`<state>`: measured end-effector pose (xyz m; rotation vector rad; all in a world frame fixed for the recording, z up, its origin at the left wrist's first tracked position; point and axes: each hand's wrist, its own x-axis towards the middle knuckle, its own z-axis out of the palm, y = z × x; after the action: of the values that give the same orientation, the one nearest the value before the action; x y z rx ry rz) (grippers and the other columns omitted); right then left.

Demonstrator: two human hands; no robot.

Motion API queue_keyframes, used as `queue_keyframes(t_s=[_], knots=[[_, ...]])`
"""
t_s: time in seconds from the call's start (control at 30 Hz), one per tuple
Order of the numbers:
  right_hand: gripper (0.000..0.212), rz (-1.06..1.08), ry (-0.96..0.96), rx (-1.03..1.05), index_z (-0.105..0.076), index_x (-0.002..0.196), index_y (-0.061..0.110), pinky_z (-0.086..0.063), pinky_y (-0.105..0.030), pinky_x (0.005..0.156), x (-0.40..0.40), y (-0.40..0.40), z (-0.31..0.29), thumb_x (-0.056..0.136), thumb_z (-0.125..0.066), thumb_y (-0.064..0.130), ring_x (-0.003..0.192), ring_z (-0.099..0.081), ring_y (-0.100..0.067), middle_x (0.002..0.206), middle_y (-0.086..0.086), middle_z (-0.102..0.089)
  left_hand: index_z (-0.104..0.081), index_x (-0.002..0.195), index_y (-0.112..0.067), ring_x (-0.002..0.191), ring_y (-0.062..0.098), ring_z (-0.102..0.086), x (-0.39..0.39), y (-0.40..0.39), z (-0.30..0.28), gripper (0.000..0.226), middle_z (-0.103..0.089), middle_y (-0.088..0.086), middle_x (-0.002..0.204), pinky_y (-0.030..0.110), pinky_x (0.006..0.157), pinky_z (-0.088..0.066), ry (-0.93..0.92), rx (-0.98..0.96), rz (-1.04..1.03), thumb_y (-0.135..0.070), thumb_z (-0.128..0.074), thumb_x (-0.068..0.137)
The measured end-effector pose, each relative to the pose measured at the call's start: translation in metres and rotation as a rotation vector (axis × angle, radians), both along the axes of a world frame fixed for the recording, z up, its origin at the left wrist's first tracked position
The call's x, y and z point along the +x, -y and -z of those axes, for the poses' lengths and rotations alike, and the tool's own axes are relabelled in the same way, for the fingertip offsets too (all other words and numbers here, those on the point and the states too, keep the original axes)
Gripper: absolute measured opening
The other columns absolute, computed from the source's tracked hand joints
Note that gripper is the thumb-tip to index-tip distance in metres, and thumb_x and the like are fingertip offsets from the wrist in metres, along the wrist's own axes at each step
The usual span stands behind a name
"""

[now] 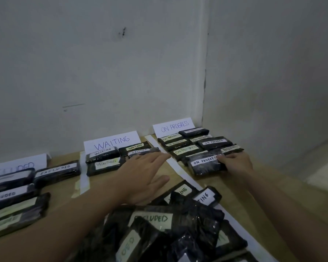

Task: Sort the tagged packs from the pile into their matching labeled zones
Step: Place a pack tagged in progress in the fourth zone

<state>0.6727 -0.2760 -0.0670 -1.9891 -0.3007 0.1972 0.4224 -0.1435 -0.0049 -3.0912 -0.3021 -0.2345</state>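
Note:
A pile of black packs [178, 227] with white tags lies at the bottom centre; tags reading EXCLUDED and WAITING show on top. My right hand [235, 162] grips the right end of a black pack tagged ON PROGRESS [204, 164], which lies at the front of the ON PROGRESS zone. My left hand [142, 174] hovers flat with straight fingers over the tabletop, fingertips near the front WAITING packs [106, 163]. White cards mark the zones: ON PROGRESS [173, 126], WAITING [112, 141] and EXCLUDED [17, 163].
Several packs fill each zone: ON PROGRESS packs [195, 143] at the back right, EXCLUDED packs [13, 193] at the left. White tape strips [174, 165] divide the zones on the brown table [273, 195]. White walls meet in a corner behind.

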Motion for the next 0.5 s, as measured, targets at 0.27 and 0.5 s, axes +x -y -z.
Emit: queue_keyframes(t_s=[0.27,0.5], knots=[[0.032,-0.072,0.229,-0.261,-0.069,0.104,0.003,-0.040,-0.026,0.076,0.004,-0.005,0.000,0.091,-0.057,0.030,0.099,-0.060,-0.028,0.105,-0.014,-0.068,-0.012,0.146,-0.030,0.140,0.008,-0.021,0.004,-0.005,0.004,0.078,-0.021,-0.010,0.153,0.029,0.113,-0.018,-0.018,-0.022,-0.017,-0.066,-0.001,0.077],[0.032,-0.148,0.603,-0.342,-0.065,0.112,0.014,-0.045,-0.036,0.088,-0.010,-0.001,-0.013,0.085,-0.064,0.031,0.106,-0.055,-0.027,0.118,-0.010,-0.062,-0.012,0.146,-0.031,0.140,0.009,-0.022,-0.002,0.001,-0.002,0.081,-0.023,-0.009,0.153,0.030,0.113,-0.020,-0.031,-0.031,-0.021,-0.067,0.000,0.074]])
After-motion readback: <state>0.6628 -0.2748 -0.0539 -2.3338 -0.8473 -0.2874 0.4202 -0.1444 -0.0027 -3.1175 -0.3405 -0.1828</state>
